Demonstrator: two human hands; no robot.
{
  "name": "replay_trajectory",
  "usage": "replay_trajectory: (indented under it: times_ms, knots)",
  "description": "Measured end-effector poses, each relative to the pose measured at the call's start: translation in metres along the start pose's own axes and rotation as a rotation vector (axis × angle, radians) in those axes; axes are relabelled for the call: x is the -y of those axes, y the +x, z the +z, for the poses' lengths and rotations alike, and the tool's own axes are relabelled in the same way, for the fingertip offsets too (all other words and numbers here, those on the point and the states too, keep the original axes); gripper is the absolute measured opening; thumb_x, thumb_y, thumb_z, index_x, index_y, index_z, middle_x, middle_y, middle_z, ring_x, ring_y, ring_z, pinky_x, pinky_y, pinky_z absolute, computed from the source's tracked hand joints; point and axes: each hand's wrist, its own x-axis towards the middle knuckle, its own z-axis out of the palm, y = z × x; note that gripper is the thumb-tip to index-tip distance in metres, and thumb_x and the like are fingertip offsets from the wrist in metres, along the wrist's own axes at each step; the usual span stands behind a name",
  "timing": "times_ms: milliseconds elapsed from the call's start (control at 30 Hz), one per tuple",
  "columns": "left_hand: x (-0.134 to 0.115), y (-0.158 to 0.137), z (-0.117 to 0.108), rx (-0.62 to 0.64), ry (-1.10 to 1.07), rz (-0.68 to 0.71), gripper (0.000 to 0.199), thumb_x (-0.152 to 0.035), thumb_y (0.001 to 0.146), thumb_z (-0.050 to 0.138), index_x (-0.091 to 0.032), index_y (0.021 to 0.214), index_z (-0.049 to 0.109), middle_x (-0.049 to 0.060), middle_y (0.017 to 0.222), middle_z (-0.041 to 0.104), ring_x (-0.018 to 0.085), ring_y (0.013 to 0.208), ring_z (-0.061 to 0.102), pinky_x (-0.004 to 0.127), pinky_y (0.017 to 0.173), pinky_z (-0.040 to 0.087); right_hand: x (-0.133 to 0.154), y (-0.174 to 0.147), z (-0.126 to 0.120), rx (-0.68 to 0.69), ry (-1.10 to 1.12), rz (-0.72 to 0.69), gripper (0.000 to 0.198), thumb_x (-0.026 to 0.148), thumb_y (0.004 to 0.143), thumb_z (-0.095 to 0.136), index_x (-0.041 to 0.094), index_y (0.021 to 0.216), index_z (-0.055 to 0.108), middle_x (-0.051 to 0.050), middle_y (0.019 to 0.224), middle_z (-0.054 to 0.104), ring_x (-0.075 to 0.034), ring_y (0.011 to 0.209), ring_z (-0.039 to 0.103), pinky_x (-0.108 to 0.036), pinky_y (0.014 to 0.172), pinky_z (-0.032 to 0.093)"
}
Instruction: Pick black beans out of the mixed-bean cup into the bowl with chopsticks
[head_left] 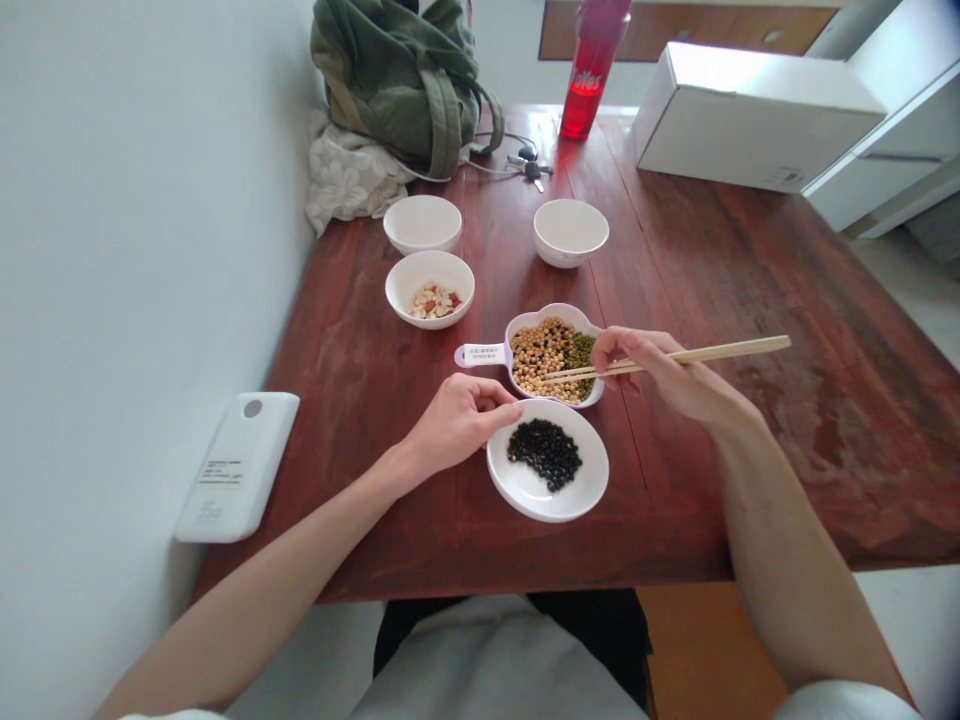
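Note:
My right hand (664, 372) is closed around a pair of wooden chopsticks (739, 348). Their tips reach into a lobed white dish (512, 330) with a purple rim and a labelled handle. Yellow soybeans (536, 350) mixed with some black beans fill most of that dish, and green mung beans (581, 352) lie on its right side. With thumb and fingers my left hand (466, 418) grips the rim of a white bowl (592, 480), just in front of the dish. Inside this bowl lies a heap of black beans (545, 453).
Peanuts (431, 300) sit in a white bowl (397, 290), with another white bowl (422, 222) behind it and a third (570, 230) farther right. A green bag (397, 80), keys (532, 170), red bottle (587, 90) and white box (750, 120) stand behind. A white power bank (240, 465) lies left.

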Motion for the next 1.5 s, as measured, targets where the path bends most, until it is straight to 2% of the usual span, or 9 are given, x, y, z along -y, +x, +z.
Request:
replay_trajectory:
  times_ms: [300,533,1033,1500]
  knots:
    - [0.000,0.000,0.000,0.003,0.003,-0.001,0.028,-0.038,0.083,0.073,-0.010,0.081,0.076,0.002,0.058,0.064,0.006,0.047,0.047,0.016,0.042,0.032,-0.001,0.000,-0.002,-0.014,-0.012,-0.037,0.049,0.057,0.101,0.036,0.019,0.081,0.059,0.000,0.068,0.051,-0.013,0.062,0.043,-0.029,0.057,0.034]
    - [0.002,0.001,0.000,0.006,0.005,0.007,0.027,-0.038,0.083,0.073,-0.011,0.082,0.076,0.002,0.059,0.065,0.007,0.046,0.047,0.017,0.042,0.034,-0.002,0.000,0.000,0.002,0.005,-0.011,0.050,0.060,0.100,0.037,0.020,0.083,0.059,0.000,0.070,0.052,-0.012,0.062,0.044,-0.028,0.057,0.035]
    - [0.002,0.000,0.000,0.010,0.006,-0.001,0.028,-0.038,0.085,0.072,-0.011,0.083,0.076,0.003,0.060,0.065,0.007,0.047,0.048,0.017,0.043,0.032,-0.005,0.001,0.001,0.025,-0.053,-0.036,0.046,0.055,0.103,0.035,0.020,0.084,0.059,0.000,0.076,0.051,-0.014,0.067,0.041,-0.031,0.063,0.032]
    - [0.002,0.001,0.000,0.011,0.005,0.002,0.028,-0.038,0.084,0.072,-0.010,0.083,0.076,0.002,0.059,0.065,0.006,0.047,0.047,0.016,0.043,0.032,-0.012,0.002,0.000,0.002,-0.040,-0.040,0.045,0.055,0.102,0.038,0.021,0.084,0.061,-0.001,0.080,0.055,-0.014,0.068,0.045,-0.031,0.062,0.033]
